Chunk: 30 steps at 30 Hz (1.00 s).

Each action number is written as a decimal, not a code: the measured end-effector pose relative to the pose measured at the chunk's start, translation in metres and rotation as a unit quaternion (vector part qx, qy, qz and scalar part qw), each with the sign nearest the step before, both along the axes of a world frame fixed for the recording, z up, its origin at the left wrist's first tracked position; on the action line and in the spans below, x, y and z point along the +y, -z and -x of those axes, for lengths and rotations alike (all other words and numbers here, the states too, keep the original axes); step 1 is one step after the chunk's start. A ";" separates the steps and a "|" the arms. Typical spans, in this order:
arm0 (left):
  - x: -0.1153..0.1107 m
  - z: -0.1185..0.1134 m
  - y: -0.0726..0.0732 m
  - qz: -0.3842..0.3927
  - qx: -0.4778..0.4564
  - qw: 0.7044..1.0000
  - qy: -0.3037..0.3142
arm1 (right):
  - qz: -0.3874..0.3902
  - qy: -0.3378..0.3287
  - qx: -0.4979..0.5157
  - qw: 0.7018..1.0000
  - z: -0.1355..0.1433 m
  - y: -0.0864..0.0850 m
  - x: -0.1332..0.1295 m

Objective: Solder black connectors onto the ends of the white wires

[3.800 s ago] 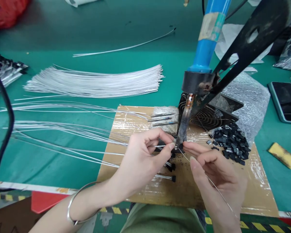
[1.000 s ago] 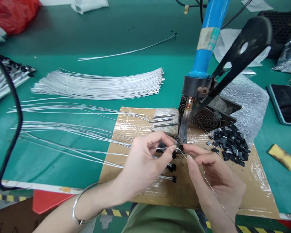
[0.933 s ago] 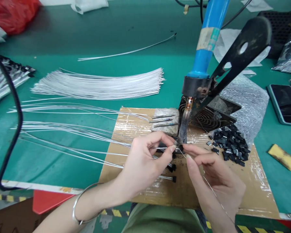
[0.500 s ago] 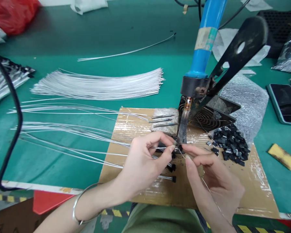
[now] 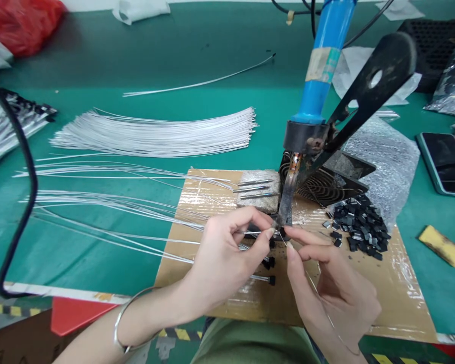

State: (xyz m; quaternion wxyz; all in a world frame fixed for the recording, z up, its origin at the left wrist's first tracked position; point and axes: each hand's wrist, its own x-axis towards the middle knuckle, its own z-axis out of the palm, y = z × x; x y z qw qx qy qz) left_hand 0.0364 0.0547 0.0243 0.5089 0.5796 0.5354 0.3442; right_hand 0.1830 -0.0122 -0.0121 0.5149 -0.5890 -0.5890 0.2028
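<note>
Pinching a thin strand [image 5: 283, 239] between thumb and fingers, the right hand [image 5: 329, 283] sits near the left hand [image 5: 227, 258], whose narrowed fingertips grip a wire [image 5: 253, 232] just beside the tip of the iron [image 5: 322, 76]. Below spreads cardboard [image 5: 402, 298]. Beyond, three rods [image 5: 255, 189] rest on a block [image 5: 260, 203]; black chips [image 5: 360, 227] lie heaped at right. Farther back, a white bundle [image 5: 155, 134] lies on the table [image 5: 197, 103].

Smooth blue plastic shines on the iron's handle [image 5: 314, 103] above a dull, scorched metal tip [image 5: 286, 197]. Brown cardboard [image 5: 398, 288] carries glossy clear tape [image 5: 200, 194] (wrinkled in places); a thin wire [image 5: 313, 284] looks metallic. Smooth white strands [image 5: 155, 132] lie near crinkled, translucent plastic wrap [image 5: 389, 156] and a polished metal bangle [image 5: 116, 329].
</note>
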 end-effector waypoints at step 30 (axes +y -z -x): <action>-0.001 0.000 0.001 0.005 0.002 1.000 0.000 | -0.033 0.007 -0.045 0.998 0.000 -0.001 0.003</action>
